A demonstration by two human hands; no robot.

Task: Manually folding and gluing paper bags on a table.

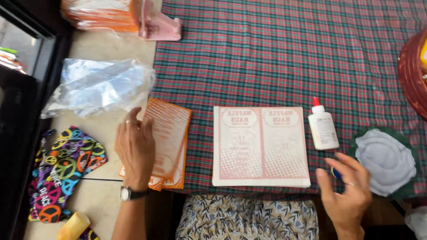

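We worked at a bench (284,49) under a red-and-green plaid cloth, with pale stone tile bare along its left edge. The stack of orange printed paper bags (167,142) lay under our left hand, its long axis running away from us and tilted slightly right. Our left hand (134,149) rested flat on it, fingers spread open. Our right hand (347,189) curled loosely around a small blue object (336,173); we could not tell what it was. Between the hands lay flat white-and-pink bags (260,146), a white glue bottle (323,128) just beyond the right hand.
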